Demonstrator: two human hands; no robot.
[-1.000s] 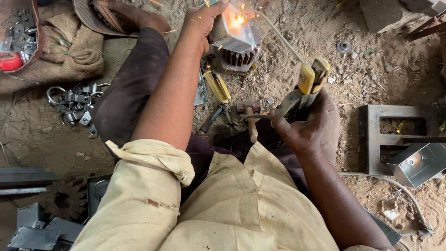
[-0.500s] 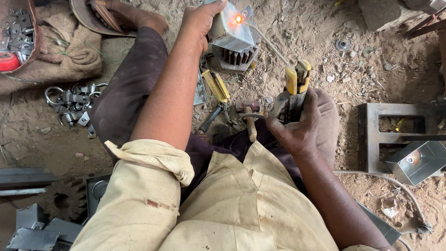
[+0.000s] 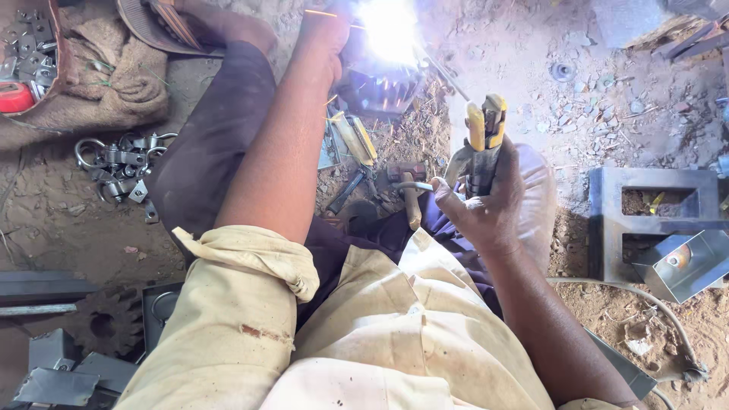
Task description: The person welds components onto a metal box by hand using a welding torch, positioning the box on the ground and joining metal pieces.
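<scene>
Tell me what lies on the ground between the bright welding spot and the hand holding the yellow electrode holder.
In the head view, between the welding spot and the right hand gripping the yellow electrode holder, only the thin welding rod crosses; below it is bare dirt with small debris.

Right hand (image 3: 486, 205) around yellow electrode holder (image 3: 483, 140)

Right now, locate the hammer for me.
The hammer lies on the dirt at centre, between the yellow-handled pliers and the right hand gripping the electrode holder.

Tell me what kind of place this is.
Probably an informal metal or welding workshop, worked on bare dirt ground. The right hand grips a yellow-handled electrode holder, a welding arc flares by the left hand, and metal clamps lie heaped nearby.
</scene>
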